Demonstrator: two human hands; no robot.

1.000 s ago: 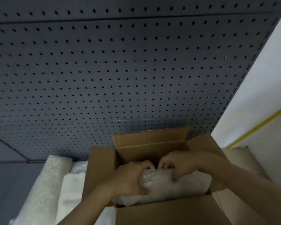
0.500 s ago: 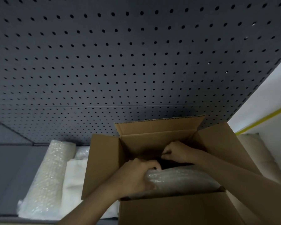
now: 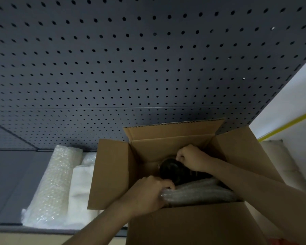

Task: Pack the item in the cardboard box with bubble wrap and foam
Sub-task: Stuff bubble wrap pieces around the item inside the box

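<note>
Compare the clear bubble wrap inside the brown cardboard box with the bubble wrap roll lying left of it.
The clear bubble wrap inside the brown cardboard box is gripped by the left hand and shaded; the bubble wrap roll lies untouched and looks bright white. The boxed piece sits beside a black item; the roll rests against white foam sheets. Both are bubbled plastic.

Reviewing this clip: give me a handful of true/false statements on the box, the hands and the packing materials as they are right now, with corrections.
1. Both hands are inside the open cardboard box. True.
2. The left hand grips bubble wrap in the box. True.
3. The right hand rests on the bubble wrap roll outside the box. False: it is on the dark item inside the box.
4. The box flaps are folded shut. False: they stand open.
5. White foam sheet lies between the roll and the box. True.
</note>
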